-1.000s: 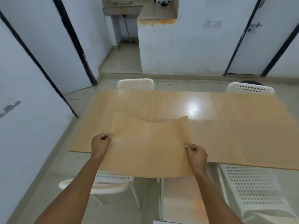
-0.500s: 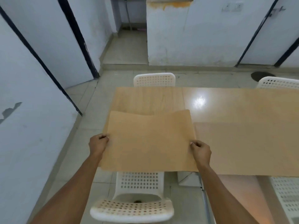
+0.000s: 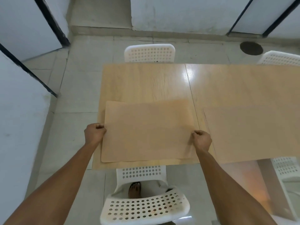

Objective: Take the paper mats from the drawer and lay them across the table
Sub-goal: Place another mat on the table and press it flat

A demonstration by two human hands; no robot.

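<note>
Head view, looking steeply down. Paper mat (image 3: 148, 130): tan, rectangular with rounded corners, lying over the near-left corner of the counter (image 3: 146, 82), near edge just inside the counter's near edge, left edge just inside the counter's left edge. Whether fully flat on the surface or slightly lifted: cannot tell. Left hand (image 3: 95, 134): fingers curled, pinching the mat's left edge at about mid-height. Right hand (image 3: 203, 140): fingers curled, pinching the mat's right edge, slightly nearer the camera than the left hand. Both forearms bare, reaching in from the bottom corners of the frame. Second paper mat (image 3: 253, 132): same tan colour, lying flat on the counter to the right of the held mat, near but apart from it, running out of frame at the right. Counter: light wood grain, glossy, with a bright light reflection (image 3: 189, 75) and a dark seam (image 3: 193, 101) running front to back between the two mats. White perforated chair (image 3: 144, 207) tucked at the near side, directly below the held mat; a foot in a dark sandal (image 3: 134, 190) visible through the gap between its back and seat. Second white chair (image 3: 149, 53) at the far side of the counter, third (image 3: 280, 58) at the far right. Floor of pale tiles; round dark drain cover (image 3: 251, 48) at the upper right.
</note>
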